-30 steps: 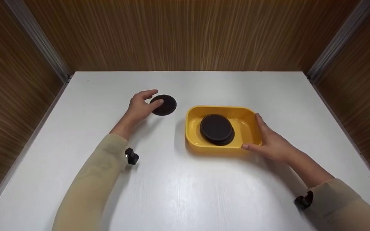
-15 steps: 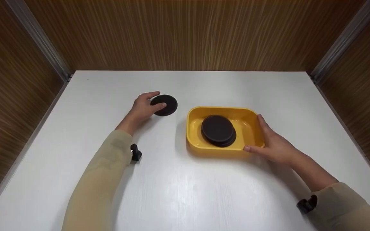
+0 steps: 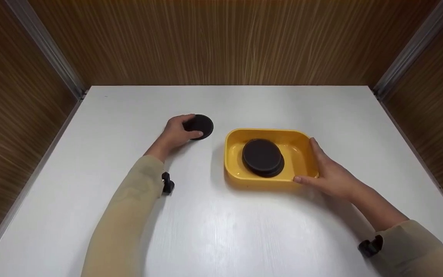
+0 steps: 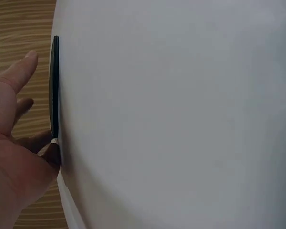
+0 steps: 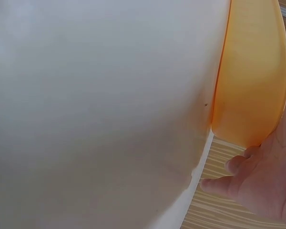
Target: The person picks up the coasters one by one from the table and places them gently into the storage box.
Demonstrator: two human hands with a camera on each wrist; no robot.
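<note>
A flat black disc [image 3: 203,126] lies on the white table [image 3: 221,223], left of a yellow tray [image 3: 263,132]. My left hand [image 3: 177,132] covers the disc's left part, fingers curled over its far edge and thumb on its near edge. In the left wrist view the disc [image 4: 55,86] shows edge-on, with my left hand [image 4: 14,157] around it. A stack of black discs [image 3: 262,156] sits inside the tray. My right hand [image 3: 331,175] rests against the tray's right wall, fingers straight, thumb at the front corner. The right wrist view shows the tray [image 5: 250,81] and my right hand [image 5: 262,186] beside it.
Wooden walls [image 3: 221,42] close in the table at the back and on both sides, with metal strips [image 3: 44,46] in the corners. Black wrist mounts [image 3: 167,184] sit on both beige sleeves. Bare white tabletop lies in front of the tray and behind it.
My left hand has slid further onto the loose disc and closed over its left edge. The right hand has stayed at the tray.
</note>
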